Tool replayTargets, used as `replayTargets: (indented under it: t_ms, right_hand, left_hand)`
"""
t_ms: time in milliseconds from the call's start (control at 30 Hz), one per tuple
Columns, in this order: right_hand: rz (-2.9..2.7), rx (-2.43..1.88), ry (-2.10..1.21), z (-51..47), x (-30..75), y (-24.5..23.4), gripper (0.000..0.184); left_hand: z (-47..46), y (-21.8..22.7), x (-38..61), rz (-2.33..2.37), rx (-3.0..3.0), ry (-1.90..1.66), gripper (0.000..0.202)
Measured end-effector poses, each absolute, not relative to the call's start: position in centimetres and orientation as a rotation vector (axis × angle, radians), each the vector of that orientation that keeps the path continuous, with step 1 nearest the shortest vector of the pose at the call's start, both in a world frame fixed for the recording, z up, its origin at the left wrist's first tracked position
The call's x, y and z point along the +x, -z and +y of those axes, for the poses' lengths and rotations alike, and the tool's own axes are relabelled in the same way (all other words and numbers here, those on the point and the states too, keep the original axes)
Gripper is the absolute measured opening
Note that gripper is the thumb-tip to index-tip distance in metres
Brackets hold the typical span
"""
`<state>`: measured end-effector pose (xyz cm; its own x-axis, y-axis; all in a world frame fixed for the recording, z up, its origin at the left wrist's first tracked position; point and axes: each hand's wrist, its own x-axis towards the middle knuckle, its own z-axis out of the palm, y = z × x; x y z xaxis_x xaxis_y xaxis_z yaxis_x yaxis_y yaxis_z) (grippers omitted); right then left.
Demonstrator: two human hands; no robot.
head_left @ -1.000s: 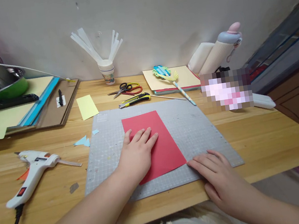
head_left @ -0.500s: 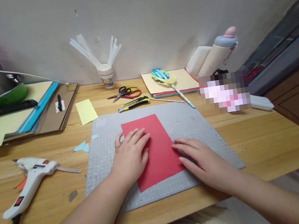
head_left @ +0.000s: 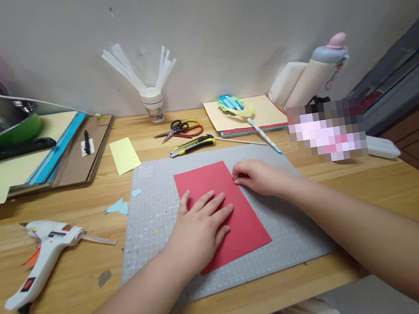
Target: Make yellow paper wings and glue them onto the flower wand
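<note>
A red sheet of paper (head_left: 212,177) lies at a slight slant on the grey cutting mat (head_left: 282,225). My left hand (head_left: 202,226) rests flat on the sheet with its fingers spread. At the sheet's upper right edge, my right hand (head_left: 255,176) has its thumb and fingertips pinched together on the paper's edge. Beyond the mat are a yellow and black utility knife (head_left: 192,146), scissors (head_left: 176,129), a thin wooden stick (head_left: 241,142) and a paper flower with a striped stem (head_left: 261,131).
A white glue gun (head_left: 46,255) lies on the left, near light blue paper scraps (head_left: 116,206). Behind are a yellow paper piece (head_left: 125,155), a paper cup (head_left: 153,105) holding white strips, stacked paper (head_left: 215,119) and a bottle (head_left: 311,76). A green pan (head_left: 5,136) sits back left.
My right hand has moved up along the sheet's right edge and closed into a pinch there. My left hand has slid lower and further right on the sheet.
</note>
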<state>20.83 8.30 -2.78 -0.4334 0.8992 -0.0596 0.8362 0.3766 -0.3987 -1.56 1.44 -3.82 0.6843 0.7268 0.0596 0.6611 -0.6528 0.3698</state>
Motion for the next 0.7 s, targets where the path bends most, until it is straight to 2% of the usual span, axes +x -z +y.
replayTargets:
  t_ms: [400,700]
  right_hand:
    - [-2.557,-1.708,-0.671,14.1,20.6,1.8,0.004]
    - [-2.347,-2.000,-0.883,16.1,18.6,1.2,0.003]
  left_hand:
    - [1.3,4.1,-1.4,1.099,2.569,-0.316,0.035]
    - [1.2,4.1,-1.4,1.109,2.577,-0.347,0.035]
